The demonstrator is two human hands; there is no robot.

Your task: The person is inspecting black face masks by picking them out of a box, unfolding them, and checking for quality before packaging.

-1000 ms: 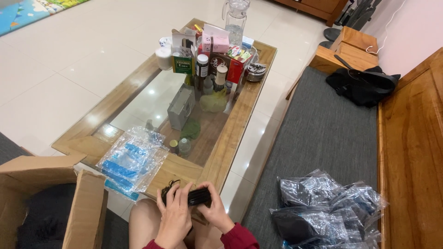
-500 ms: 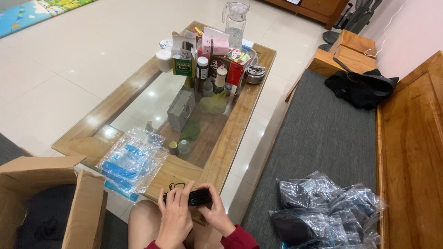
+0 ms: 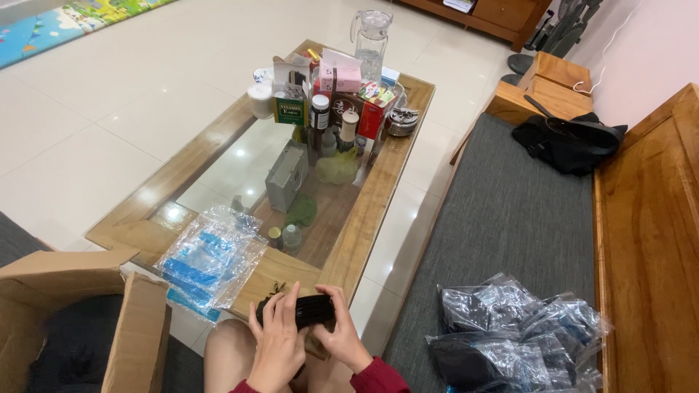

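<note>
In the head view, both hands meet low in the frame, just beyond the near edge of the worktop (image 3: 368, 218), over the person's bare knees. The left hand (image 3: 279, 342) lies over the near side of a small black object (image 3: 309, 310), fingers curled on its top edge; the right hand (image 3: 342, 338) closes on its right end, thumb and fingers wrapped around it. So the black object sits between the two hands, just short of the worktop's near rim.

Against the frames before, the hands and the black object keep nearly the same place and grip; the fingers have shifted only slightly on it, and the object looks turned a little flatter toward the camera. Nothing on the worktop has moved.

On the worktop's near left corner lies a clear plastic bag with blue print (image 3: 211, 258). At its far end stands a crowd of bottles and boxes (image 3: 328, 109), with a glass jug (image 3: 371, 36) behind them. Left of the worktop's near corner is an open cardboard box (image 3: 109, 320). Right of the worktop runs a grey cushioned bench (image 3: 502, 218), carrying a heap of black items in clear bags (image 3: 517, 335) and a black bag (image 3: 568, 142) at its far end.
</note>
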